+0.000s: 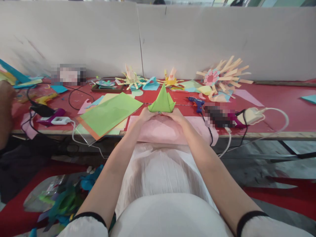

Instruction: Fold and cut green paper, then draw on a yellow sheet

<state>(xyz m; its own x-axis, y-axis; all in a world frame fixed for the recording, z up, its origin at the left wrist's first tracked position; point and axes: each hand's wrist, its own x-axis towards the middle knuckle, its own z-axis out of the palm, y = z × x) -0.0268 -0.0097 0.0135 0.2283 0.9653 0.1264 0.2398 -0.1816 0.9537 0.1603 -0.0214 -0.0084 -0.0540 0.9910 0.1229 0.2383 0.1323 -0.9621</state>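
Observation:
A bright green folded paper shape (161, 101), peaked in the middle with a point at each side, stands upright between my hands. My left hand (147, 114) is closed on its lower left edge. From the other side, my right hand (174, 114) grips the lower right edge. The fingertips of both hands come close together at its base, and the fingers behind the paper are hidden. Under my hands lies a pink sheet (170, 130) at the table's front edge. To the left is a flat green sheet (111, 115) over orange and yellow paper.
A blue glue gun (197, 103) lies to the right, near a white plug (250, 116) with looping cables. Paper crafts (212, 78) line the back of the red table (278, 115) before a pale partition (209, 36). At far left shows another person's arm (6, 112).

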